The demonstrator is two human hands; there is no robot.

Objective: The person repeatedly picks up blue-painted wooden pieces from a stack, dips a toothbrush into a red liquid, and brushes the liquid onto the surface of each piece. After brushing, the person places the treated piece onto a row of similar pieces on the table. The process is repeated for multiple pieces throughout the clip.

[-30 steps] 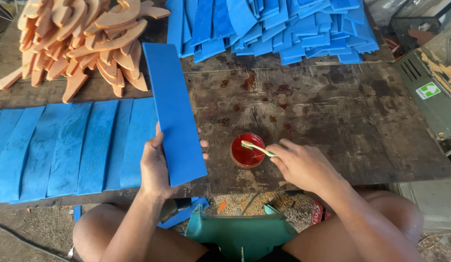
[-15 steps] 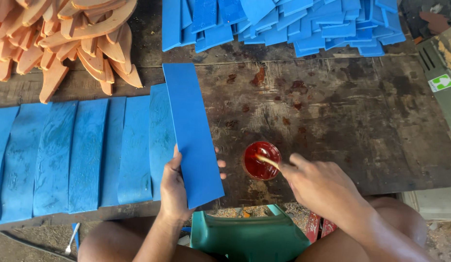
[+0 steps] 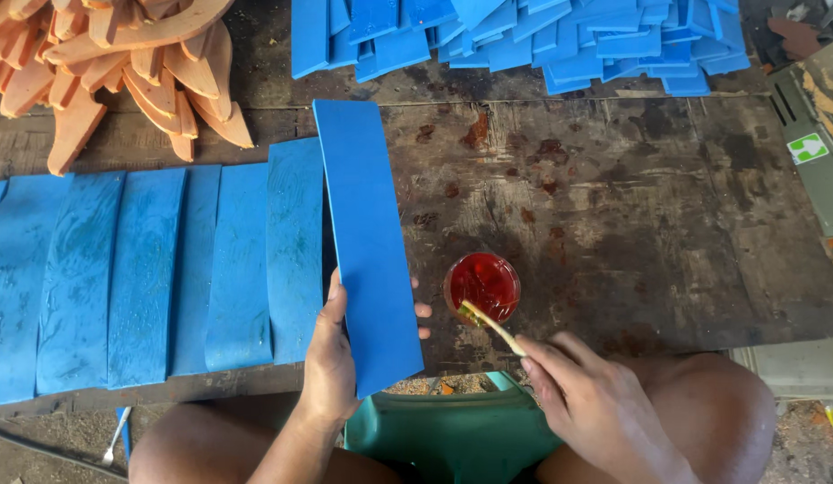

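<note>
2 bare hands at work over a dark, stained table (image 3: 667, 206). Left hand (image 3: 331, 358) wrapped around the near end of a long blue strip (image 3: 367, 242), thumb on the left edge and fingertips peeking out past the right edge: a snug hold across the width. Far end of the strip down on the table, near end sticking out past the front edge, above a green stool (image 3: 452, 435). Right hand (image 3: 595, 403) closed on a thin stick (image 3: 492, 327), pinched like a pencil, with the tip dipped in a small round cup (image 3: 483, 282) of wet red stuff, just beside the strip. To the left, a row of blue pieces (image 3: 147, 269) lying flat, side by side and touching. At the back, a heap of more blue pieces (image 3: 524, 36) and a pile of orange curved pieces (image 3: 120, 63). Probably light, that strip, and likely a bit bendy like foam, not easy to break. Best held by the 2 long edges near 1 end, as now, with the flat top face left bare. Likely to sag if lifted by 1 end only. Easy to tip, by the look of it, that little cup, and the red stuff looks sticky, so a soft touch with the stick.
</note>
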